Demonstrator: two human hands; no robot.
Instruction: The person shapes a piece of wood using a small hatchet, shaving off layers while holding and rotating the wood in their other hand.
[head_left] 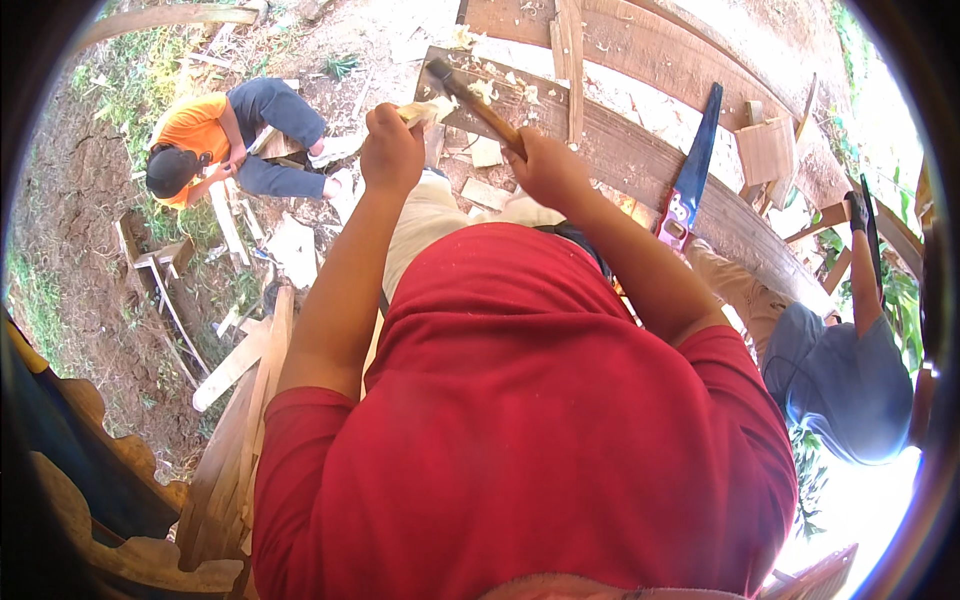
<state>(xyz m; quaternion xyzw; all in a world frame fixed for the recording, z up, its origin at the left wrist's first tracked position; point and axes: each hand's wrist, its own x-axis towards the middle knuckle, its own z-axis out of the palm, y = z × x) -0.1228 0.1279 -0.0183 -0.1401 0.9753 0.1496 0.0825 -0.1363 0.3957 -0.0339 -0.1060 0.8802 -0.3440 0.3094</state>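
Note:
My right hand (552, 172) is wrapped round the wooden handle of a hammer (487, 118). Its small dark head points up and to the left, over the end of a broad plank (620, 150). Close by on the left, my left hand (392, 150) is closed on a pale piece of wood (428, 110) that sticks out to the right of the fist, beside the plank's end. The fingers partly cover this piece, so its full shape is hidden. The hammer head stands just above it, apart from it. Wood shavings (483, 92) lie about the plank end.
A handsaw (695, 170) with a dark blade and reddish handle lies across the plank at right. A person in orange (192, 140) sits at left; another in grey-blue (845, 370) is at right. Scrap boards (240, 360) lie left. A wooden block (766, 150) stands at upper right.

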